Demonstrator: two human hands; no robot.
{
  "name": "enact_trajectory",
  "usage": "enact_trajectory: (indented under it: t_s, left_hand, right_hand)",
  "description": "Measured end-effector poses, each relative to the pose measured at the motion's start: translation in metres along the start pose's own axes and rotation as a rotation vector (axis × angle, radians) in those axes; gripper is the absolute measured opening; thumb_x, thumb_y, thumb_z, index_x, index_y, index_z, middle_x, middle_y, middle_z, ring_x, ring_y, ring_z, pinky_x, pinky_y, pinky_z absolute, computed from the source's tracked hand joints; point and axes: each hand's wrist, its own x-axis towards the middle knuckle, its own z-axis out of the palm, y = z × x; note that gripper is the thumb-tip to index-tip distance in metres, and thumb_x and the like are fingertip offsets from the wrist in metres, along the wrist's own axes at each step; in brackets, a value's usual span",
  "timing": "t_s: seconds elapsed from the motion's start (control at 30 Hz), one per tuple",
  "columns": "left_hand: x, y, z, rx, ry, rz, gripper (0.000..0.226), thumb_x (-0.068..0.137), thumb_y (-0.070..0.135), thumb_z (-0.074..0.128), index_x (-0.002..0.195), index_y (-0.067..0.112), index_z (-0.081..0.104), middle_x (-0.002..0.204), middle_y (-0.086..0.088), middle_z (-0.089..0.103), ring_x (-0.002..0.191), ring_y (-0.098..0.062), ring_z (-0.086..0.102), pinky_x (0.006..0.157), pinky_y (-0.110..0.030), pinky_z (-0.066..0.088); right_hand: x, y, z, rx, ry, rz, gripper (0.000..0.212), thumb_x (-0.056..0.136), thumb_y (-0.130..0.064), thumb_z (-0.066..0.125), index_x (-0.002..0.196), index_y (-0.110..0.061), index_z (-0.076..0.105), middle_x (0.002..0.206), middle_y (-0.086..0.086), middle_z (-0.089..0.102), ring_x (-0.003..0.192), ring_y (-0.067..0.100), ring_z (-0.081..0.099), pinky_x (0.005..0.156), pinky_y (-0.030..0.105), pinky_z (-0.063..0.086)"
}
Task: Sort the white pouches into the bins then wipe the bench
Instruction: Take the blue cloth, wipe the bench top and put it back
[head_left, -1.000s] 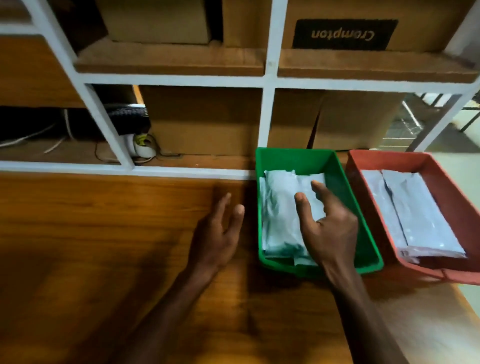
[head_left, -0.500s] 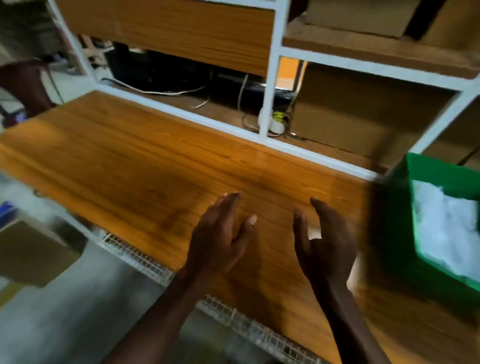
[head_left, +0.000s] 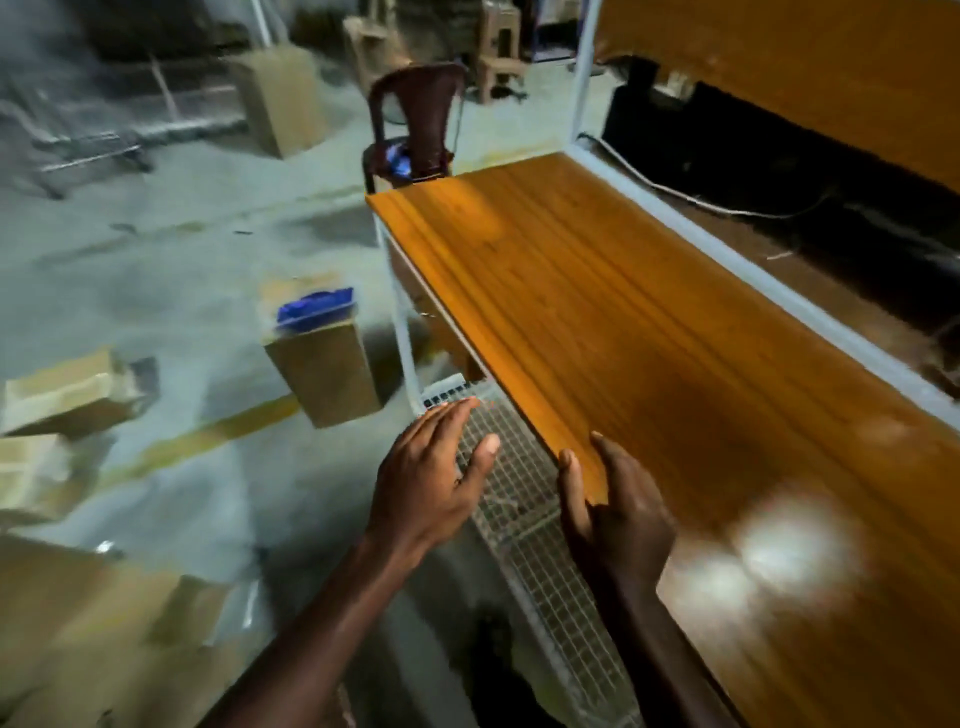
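Nearest, the left grip (head_left: 436, 483) hovers spread over the wire mesh shelf (head_left: 524, 514), holding nothing; the right grip (head_left: 615, 512) hangs loose-fingered above the table (head_left: 649, 332) edge (contact unclear). No pouches or bins show. Farther off: a cardboard box (head_left: 327, 369), a chair (head_left: 415, 124).

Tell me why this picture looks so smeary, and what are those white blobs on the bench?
Head view: motion blur smears the boxes and floor on the left; the blobs are lamp glare on the glossy bench; the hands stay fairly sharp.
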Motion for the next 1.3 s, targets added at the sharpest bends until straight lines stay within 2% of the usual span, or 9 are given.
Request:
enact_trajectory:
  t_s: [0.2,0.43,0.57,0.7,0.83,0.97,1.1,1.2,1.3]
  left_hand:
    - [0.086,-0.119,-0.036,0.118,0.067,-0.215,0.054,0.096,0.054,0.039,0.138,0.023,0.054,0.135,0.0,0.061,0.123,-0.017,0.056,0.096,-0.022,0.036]
    - [0.194,-0.262,-0.074,0.187,0.073,-0.41,0.062,0.095,0.061,0.036,0.145,0.025,0.043,0.146,0.0,0.052,0.134,-0.019,0.048,0.106,-0.032,0.04]
    - [0.255,-0.347,-0.086,0.181,0.059,-0.449,0.067,0.095,0.064,0.033,0.146,0.021,0.042,0.146,-0.003,0.051,0.134,-0.022,0.047,0.107,-0.038,0.044]
    - [0.308,-0.433,-0.074,0.219,0.005,-0.436,0.075,0.094,0.065,0.028,0.15,0.015,0.036,0.152,-0.007,0.044,0.142,-0.024,0.037,0.116,-0.043,0.033]
    - [0.367,-0.534,-0.046,0.214,-0.081,-0.423,0.081,0.093,0.07,0.022,0.153,0.016,0.029,0.157,-0.007,0.036,0.146,-0.026,0.029,0.118,-0.049,0.028]
    - [0.405,-0.61,-0.026,0.205,-0.162,-0.433,0.076,0.095,0.065,0.027,0.153,0.016,0.026,0.158,-0.007,0.035,0.147,-0.027,0.028,0.117,-0.051,0.028]
    - [0.412,-0.657,-0.012,0.195,-0.228,-0.463,0.075,0.095,0.064,0.028,0.153,0.016,0.026,0.158,-0.006,0.035,0.147,-0.027,0.028,0.118,-0.049,0.027]
    - [0.404,-0.678,-0.005,0.204,-0.258,-0.464,0.074,0.096,0.062,0.031,0.153,0.015,0.029,0.156,-0.007,0.037,0.145,-0.027,0.031,0.118,-0.049,0.028]
    - [0.398,-0.691,-0.001,0.198,-0.263,-0.497,0.074,0.096,0.061,0.032,0.153,0.014,0.03,0.156,-0.007,0.038,0.145,-0.028,0.033,0.118,-0.048,0.028]
  right_hand:
    - [0.094,-0.07,0.141,0.097,-0.166,-0.1,0.05,0.096,-0.052,0.049,0.123,-0.014,0.067,0.118,0.008,0.072,0.097,0.025,0.07,0.079,0.035,0.055]
    - [0.199,-0.159,0.314,0.125,-0.304,-0.202,0.049,0.092,-0.051,0.057,0.121,-0.013,0.068,0.116,0.01,0.072,0.103,0.026,0.07,0.083,0.037,0.052]
    - [0.258,-0.199,0.425,0.034,-0.511,-0.21,0.054,0.095,-0.061,0.05,0.129,-0.021,0.063,0.125,0.005,0.069,0.113,0.024,0.066,0.091,0.04,0.053]
    - [0.303,-0.209,0.55,-0.073,-0.655,-0.273,0.055,0.095,-0.065,0.042,0.127,-0.025,0.06,0.119,0.003,0.07,0.106,0.023,0.067,0.085,0.038,0.056]
    - [0.338,-0.207,0.678,-0.173,-0.73,-0.251,0.048,0.092,-0.062,0.053,0.113,-0.021,0.067,0.105,0.009,0.073,0.092,0.033,0.07,0.071,0.037,0.055]
    - [0.361,-0.2,0.769,-0.193,-0.897,-0.213,0.054,0.09,-0.066,0.055,0.12,-0.023,0.066,0.118,0.009,0.07,0.106,0.032,0.066,0.081,0.037,0.052]
    - [0.369,-0.177,0.832,-0.296,-1.123,-0.211,0.066,0.08,-0.081,0.054,0.125,-0.034,0.062,0.113,-0.003,0.068,0.105,0.02,0.064,0.074,0.03,0.048]
    - [0.366,-0.168,0.862,-0.325,-1.276,-0.18,0.076,0.071,-0.087,0.055,0.129,-0.037,0.056,0.114,-0.004,0.067,0.104,0.019,0.062,0.087,0.039,0.054]
    - [0.359,-0.16,0.88,-0.369,-1.293,-0.19,0.088,0.06,-0.089,0.062,0.131,-0.037,0.055,0.127,0.0,0.061,0.118,0.026,0.054,0.105,0.054,0.042]
